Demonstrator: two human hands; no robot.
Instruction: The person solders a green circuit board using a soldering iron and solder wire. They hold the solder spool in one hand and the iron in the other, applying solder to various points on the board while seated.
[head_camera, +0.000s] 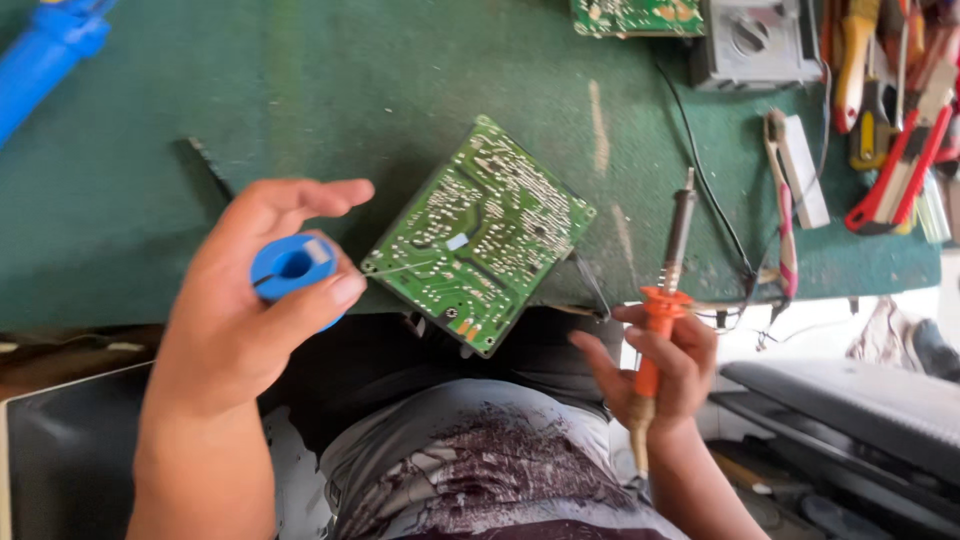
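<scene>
- Left hand (235, 310) pinches a blue solder spool (293, 267); a thin wire, probably solder, runs right onto the board.
- Green circuit board (481, 234) lies solder-side up, centre, near table edge.
- Right hand (655, 365) is wrapped around the orange-handled soldering iron (665, 290), tip pointing far.
- Hand tools (890, 110) far right.

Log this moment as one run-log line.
left hand: holds blue solder spool | right hand: grips orange-handled soldering iron | green circuit board: on green mat

Blue solder spool (293, 266) — upright beside the green circuit board (480, 235); orange-handled soldering iron (662, 305) — tip up.
</scene>
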